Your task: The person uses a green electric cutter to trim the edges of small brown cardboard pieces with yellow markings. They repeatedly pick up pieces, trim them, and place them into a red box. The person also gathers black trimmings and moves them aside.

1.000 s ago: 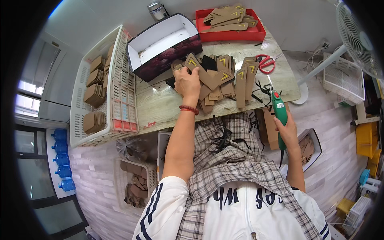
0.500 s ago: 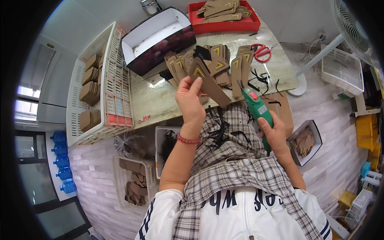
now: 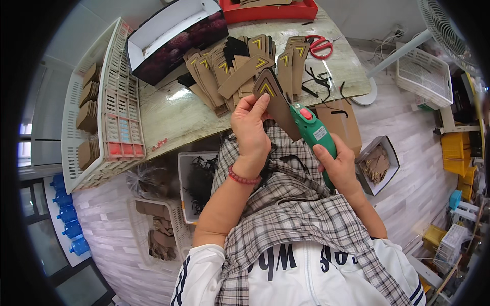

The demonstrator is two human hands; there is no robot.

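Pinched between the thumb and fingers of my left hand [image 3: 250, 122] is a brown strap-shaped piece [image 3: 278, 109] with a yellow chevron and a black edge. My right hand [image 3: 338, 163] grips green handheld electric scissors [image 3: 314, 130] with a red button. Their tip touches or lies very near the piece's right edge; the blades are mostly hidden there. Behind my hands, a pile of similar brown pieces [image 3: 204, 76] lies on the table [image 3: 161, 115], with one piece [image 3: 245, 76] slanting across it. A few more pieces [image 3: 286, 69] lie to the right.
Red-handled scissors [image 3: 321, 48] and black trimmings [image 3: 319, 79] lie on the table's right. A dark box [image 3: 189, 48], a red box [image 3: 275, 14] and a white crate [image 3: 120, 102] stand beyond and left. A fan [image 3: 451, 25] is at right; a box of pieces [image 3: 380, 166] sits below.
My right hand has brought the electric scissors up against the held piece's right edge. The view has shifted, so the table appears higher and further left.
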